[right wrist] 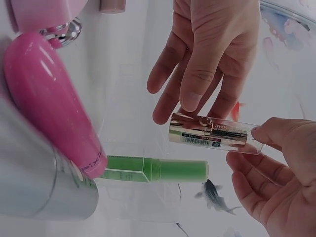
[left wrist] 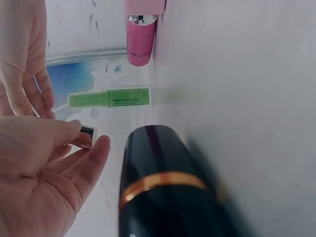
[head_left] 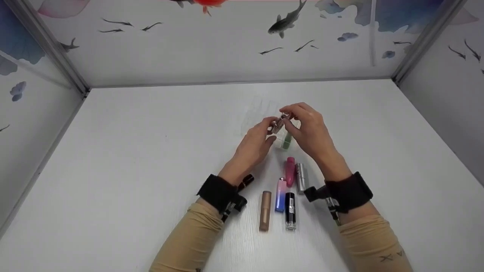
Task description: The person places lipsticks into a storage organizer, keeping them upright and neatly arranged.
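Note:
A gold lipstick [right wrist: 210, 132] with a clear end is between both hands, over a clear plastic organizer [head_left: 251, 113]. My right hand [head_left: 308, 128] pinches its clear end between thumb and fingers. At the gold end, my left hand [head_left: 255, 141] holds it loosely with thumb and fingertips; in the left wrist view the lipstick is mostly hidden behind the thumb. A green lip balm tube [right wrist: 180, 170] lies at the organizer's near right part, below the hands. Nearer me is a glossy pink tube [head_left: 290, 172], beside a silver tube [head_left: 300, 178].
Between the forearms lie a pink-and-blue tube [head_left: 280, 194], a brown-gold tube [head_left: 265, 210] and a black tube with a clear end [head_left: 290, 211]. A black tube with a gold band [left wrist: 158, 182] is partly under the left wrist. Printed panels [head_left: 189, 56] enclose the white table [head_left: 132, 170].

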`<state>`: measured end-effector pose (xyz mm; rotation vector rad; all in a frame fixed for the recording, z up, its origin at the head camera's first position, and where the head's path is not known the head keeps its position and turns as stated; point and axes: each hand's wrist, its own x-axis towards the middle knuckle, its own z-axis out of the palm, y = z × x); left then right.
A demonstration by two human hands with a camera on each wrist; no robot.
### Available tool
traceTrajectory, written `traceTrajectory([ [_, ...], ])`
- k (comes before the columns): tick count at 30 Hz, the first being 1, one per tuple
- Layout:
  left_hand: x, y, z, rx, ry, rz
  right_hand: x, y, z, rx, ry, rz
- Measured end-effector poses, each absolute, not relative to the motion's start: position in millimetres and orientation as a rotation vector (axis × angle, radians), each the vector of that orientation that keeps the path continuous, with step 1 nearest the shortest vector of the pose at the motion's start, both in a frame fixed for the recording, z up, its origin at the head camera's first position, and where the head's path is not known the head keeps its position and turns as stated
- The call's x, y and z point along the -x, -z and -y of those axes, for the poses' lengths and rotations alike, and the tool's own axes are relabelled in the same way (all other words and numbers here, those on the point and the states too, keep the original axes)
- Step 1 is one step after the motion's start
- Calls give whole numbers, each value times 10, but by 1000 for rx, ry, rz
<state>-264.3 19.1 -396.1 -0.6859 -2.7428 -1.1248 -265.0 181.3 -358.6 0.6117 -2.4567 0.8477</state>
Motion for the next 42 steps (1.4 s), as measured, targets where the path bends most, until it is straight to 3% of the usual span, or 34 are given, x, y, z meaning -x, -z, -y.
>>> traceTrajectory([
  [12, 2687, 3913, -118, 314, 1756, 2422, 2659, 3581, -1841, -571, -819, 2503],
  [21, 2653, 3757, -85, 283, 1937, 2185, 2659, 3607, -1779, -638, -800, 2554],
  [29, 2600, 3805, -206, 511, 1569, 2215, 2644, 3645, -1766, -636, -775, 2581],
  [42, 2626, 3915, -268, 497, 1382, 2331, 2679, 3728, -1758, -689, -709, 2597],
])
